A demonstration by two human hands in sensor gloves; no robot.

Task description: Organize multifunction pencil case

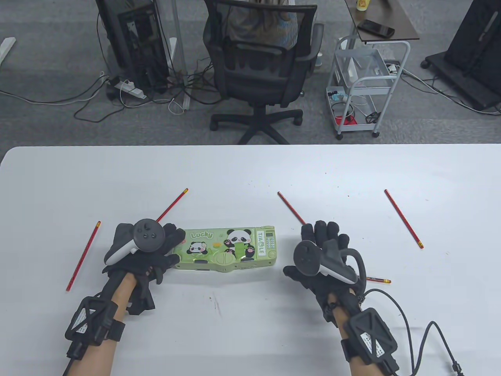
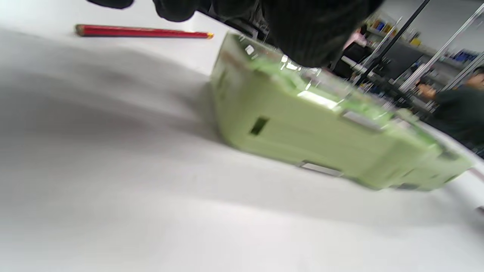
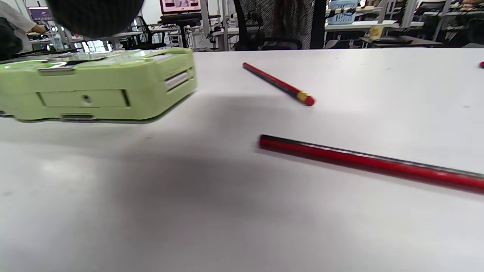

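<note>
Flat white table (image 1: 250, 168), holding a closed green plastic panda pencil case (image 1: 229, 248) between both hands, plus five red wooden pencils (image 1: 404, 218) scattered around them.

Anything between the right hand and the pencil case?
Nothing visible. Bare table lies between the right hand and the closed pencil case. The left hand rests on the case's far end, outside that path.

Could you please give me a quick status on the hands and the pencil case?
Left hand rests on pencil case left end, fingers relaxed. Right hand open, empty, beside it. Case closed, flat. Five red pencils loose on table; nothing blocking.
</note>
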